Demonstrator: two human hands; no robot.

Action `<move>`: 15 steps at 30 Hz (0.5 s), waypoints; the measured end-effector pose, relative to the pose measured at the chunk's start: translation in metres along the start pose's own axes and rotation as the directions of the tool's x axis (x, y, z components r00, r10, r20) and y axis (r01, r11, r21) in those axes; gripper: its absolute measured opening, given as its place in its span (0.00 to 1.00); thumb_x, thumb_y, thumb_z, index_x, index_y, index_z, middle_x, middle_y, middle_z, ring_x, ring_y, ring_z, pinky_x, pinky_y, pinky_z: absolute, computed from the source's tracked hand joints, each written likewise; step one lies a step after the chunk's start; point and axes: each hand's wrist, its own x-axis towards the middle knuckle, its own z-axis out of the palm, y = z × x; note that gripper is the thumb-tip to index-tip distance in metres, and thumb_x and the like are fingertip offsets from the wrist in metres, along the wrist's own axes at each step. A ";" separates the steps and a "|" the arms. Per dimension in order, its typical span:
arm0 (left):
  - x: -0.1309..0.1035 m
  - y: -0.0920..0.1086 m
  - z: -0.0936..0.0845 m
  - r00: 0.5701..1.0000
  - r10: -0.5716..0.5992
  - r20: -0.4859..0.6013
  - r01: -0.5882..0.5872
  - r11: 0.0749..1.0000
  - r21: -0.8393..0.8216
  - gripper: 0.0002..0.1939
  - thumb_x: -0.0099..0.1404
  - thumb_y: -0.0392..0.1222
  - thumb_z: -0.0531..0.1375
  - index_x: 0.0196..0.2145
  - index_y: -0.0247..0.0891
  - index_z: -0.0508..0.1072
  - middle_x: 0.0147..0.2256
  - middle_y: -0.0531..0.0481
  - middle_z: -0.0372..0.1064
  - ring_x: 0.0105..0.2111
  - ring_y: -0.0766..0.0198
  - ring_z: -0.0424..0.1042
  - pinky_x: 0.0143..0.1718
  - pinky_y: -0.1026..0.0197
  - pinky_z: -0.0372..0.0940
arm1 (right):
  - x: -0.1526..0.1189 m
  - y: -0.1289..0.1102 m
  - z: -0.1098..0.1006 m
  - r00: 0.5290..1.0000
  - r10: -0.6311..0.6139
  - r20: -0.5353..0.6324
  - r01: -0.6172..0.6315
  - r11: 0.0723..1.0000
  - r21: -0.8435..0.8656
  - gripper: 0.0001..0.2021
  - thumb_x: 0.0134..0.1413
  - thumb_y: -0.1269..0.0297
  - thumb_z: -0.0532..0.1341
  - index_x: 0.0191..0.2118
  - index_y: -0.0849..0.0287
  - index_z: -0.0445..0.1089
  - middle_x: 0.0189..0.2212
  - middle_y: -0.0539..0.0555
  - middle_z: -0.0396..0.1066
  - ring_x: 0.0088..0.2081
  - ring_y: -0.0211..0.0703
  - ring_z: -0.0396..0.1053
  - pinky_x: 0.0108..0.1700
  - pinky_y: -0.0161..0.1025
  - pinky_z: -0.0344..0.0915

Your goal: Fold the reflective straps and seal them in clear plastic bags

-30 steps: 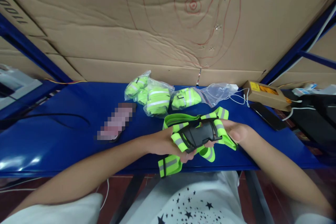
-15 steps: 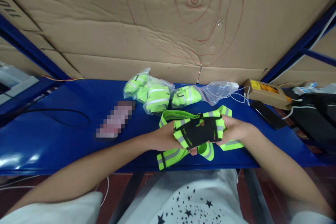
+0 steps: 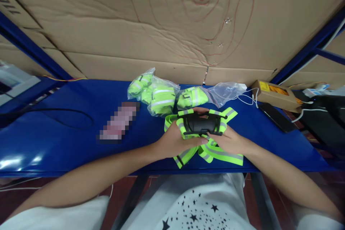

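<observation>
At the far left a grey device [image 3: 13,82] sits on a side shelf, and a black cable [image 3: 54,113] loops across the blue table [image 3: 67,143] beside it. Right of the cable we see a blurred flat thing [image 3: 118,122] lying on the table.

Our left hand [image 3: 172,142] comes in from the near left and grips the left side of the strap bundle [image 3: 201,129], thumb on its near edge and fingers curled under it. The bundle is a fluorescent yellow strap with grey reflective bands, folded around a black buckle [image 3: 201,124] that faces up at the middle. It is held just above the table, near the near edge and about mid-width, with loose strap ends [image 3: 223,154] trailing down onto the table below the hands.

Just beyond the bundle, three clear bags [image 3: 161,97] holding the same kind of folded straps lie in a row against the cardboard wall [image 3: 172,25], and an empty-looking clear bag [image 3: 226,91] lies right of them.

Our right hand [image 3: 231,142] closes on the right side of the bundle, thumb and fingers pinching the strap beside the buckle.

Farther right a white cord [image 3: 249,99] runs to a small brown box [image 3: 273,95]. A dark phone [image 3: 273,116] lies near it, and a black bag [image 3: 326,118] sits at the far right.
</observation>
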 end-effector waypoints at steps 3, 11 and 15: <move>0.002 -0.005 0.000 0.998 -0.030 -0.056 0.027 0.999 -0.045 0.18 0.58 0.43 0.72 0.45 0.38 0.78 0.48 0.45 0.79 0.52 0.51 0.77 0.61 0.47 0.68 | 0.001 0.002 0.007 0.999 -0.038 -0.022 0.036 0.995 -0.091 0.18 0.72 0.56 0.52 0.60 0.51 0.69 0.53 0.58 0.73 0.59 0.49 0.69 0.61 0.52 0.67; 0.004 -0.009 -0.005 0.968 -0.105 -0.228 0.094 0.994 -0.058 0.26 0.57 0.50 0.72 0.50 0.38 0.77 0.51 0.43 0.78 0.54 0.49 0.75 0.63 0.44 0.65 | 0.006 -0.014 -0.017 0.969 0.034 -0.246 -0.058 0.994 -0.092 0.38 0.53 0.48 0.72 0.66 0.51 0.61 0.63 0.60 0.65 0.62 0.56 0.66 0.60 0.51 0.68; 0.005 -0.006 -0.005 0.949 -0.117 -0.294 0.113 0.993 -0.031 0.23 0.54 0.47 0.74 0.45 0.36 0.78 0.45 0.44 0.81 0.49 0.50 0.78 0.60 0.44 0.67 | 0.018 -0.034 -0.027 0.957 0.227 -0.184 -0.238 0.970 -0.041 0.27 0.59 0.47 0.67 0.60 0.54 0.70 0.53 0.58 0.74 0.47 0.50 0.75 0.46 0.45 0.74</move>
